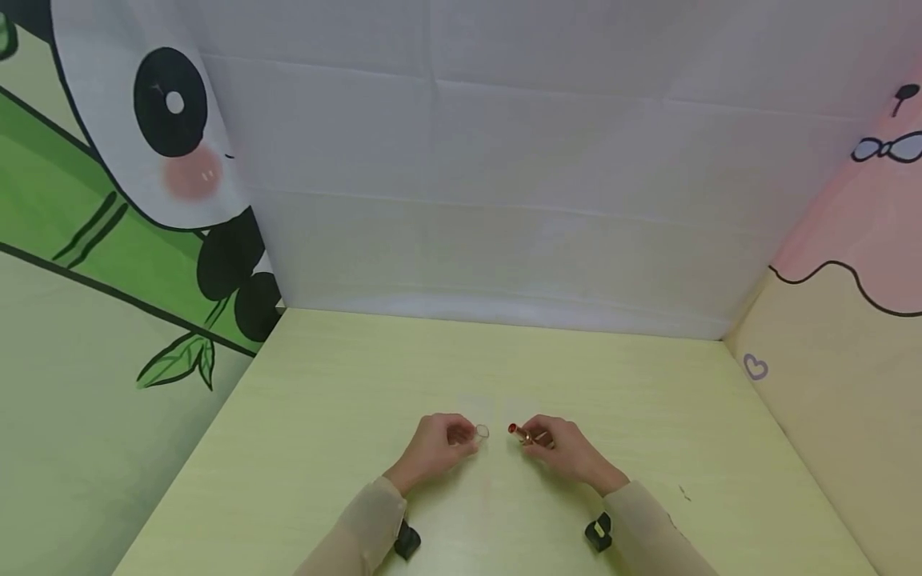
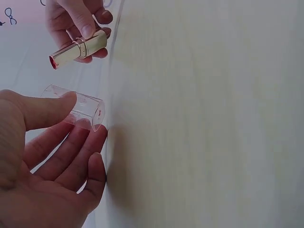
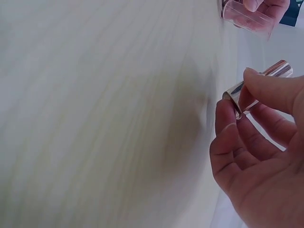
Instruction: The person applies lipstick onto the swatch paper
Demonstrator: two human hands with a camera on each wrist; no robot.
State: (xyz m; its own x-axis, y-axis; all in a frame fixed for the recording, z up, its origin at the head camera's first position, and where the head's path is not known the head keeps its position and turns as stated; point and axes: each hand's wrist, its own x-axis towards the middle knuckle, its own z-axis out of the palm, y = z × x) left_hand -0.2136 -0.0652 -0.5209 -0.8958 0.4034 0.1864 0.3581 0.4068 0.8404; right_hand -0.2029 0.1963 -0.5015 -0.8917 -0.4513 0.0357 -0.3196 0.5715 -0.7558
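Note:
A gold lipstick tube with a red tip is pinched between the thumb and fingers of my right hand. Its red end points toward my left hand, which pinches a clear plastic cap between thumb and fingertips. Cap and lipstick are apart, with a small gap between them in the head view. In the right wrist view the gold tube extends past my thumb, and the clear cap shows at the top. Both hands are held close together over the middle of the table.
The pale yellow table spreads around both hands. A white cloth wall stands behind it. Printed side panels flank it, a panda-and-bamboo one on the left and a pink-and-cream one on the right.

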